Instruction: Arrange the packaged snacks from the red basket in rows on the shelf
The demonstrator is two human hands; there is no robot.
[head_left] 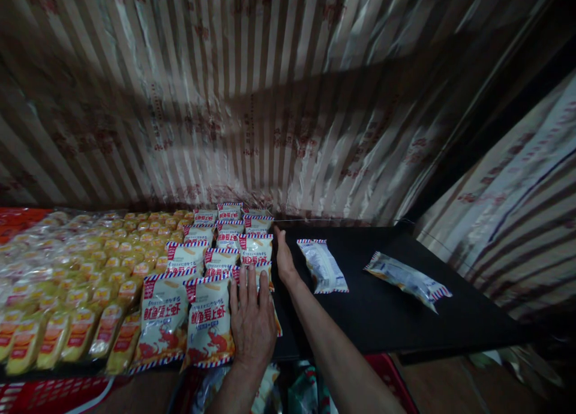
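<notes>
Rows of white snack bags (164,318) with red lettering and striped edges lean back on the black tabletop (382,318). My left hand (254,327) lies flat over a front-row bag at the right end, its fingers pointing away from me. Much of that bag is hidden beneath it. My right hand (284,255) stands on edge along the right side of the rows, fingers stretched out, beside the bags farther back. To its right, a snack bag (323,265) lies flat with its back up. Farther right lies another bag (407,277), set at a slant.
Many yellow packaged cakes (81,330) fill the tabletop to the left. A striped curtain (252,102) hangs behind the table. Below the front edge are a red basket (54,396) and a container holding more packages (303,390).
</notes>
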